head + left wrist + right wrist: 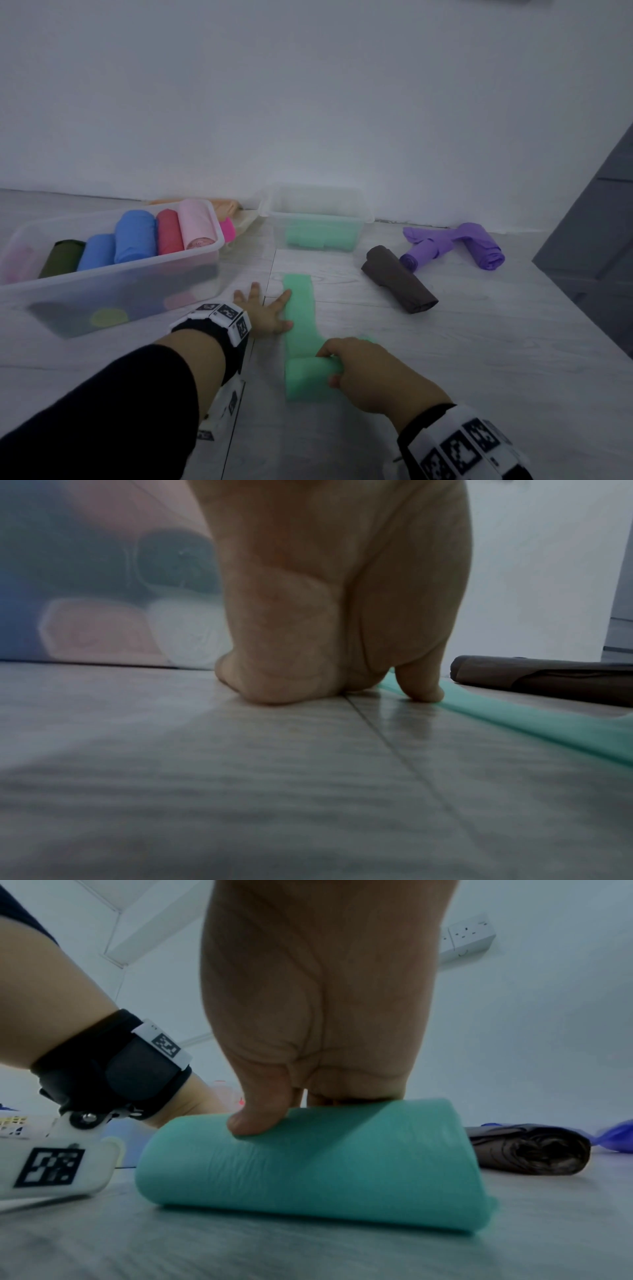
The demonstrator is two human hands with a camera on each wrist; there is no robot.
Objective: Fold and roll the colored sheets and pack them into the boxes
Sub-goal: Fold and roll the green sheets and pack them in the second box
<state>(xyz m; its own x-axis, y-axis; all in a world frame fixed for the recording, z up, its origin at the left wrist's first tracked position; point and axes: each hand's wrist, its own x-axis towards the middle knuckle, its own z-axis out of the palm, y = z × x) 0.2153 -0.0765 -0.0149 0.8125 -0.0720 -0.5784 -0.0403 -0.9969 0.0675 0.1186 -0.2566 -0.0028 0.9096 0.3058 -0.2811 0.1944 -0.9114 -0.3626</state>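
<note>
Green sheet (299,329), unlabelled, in right hand (373,375)

The sheet (298,308) is mint green. The left box (144,274) holds olive, 2 blue, red and pink rolls; the far box (363,219) is clear, with mint green inside. Loose rolls: brown (399,279), purple (479,250). The floor (445,359) is pale grey woodgrain. Wristbands (222,322) carry black-and-white square patterns.

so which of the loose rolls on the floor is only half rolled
The green sheet: its flat tail lies unrolled under the left hand; the brown roll is fully wound.
</note>
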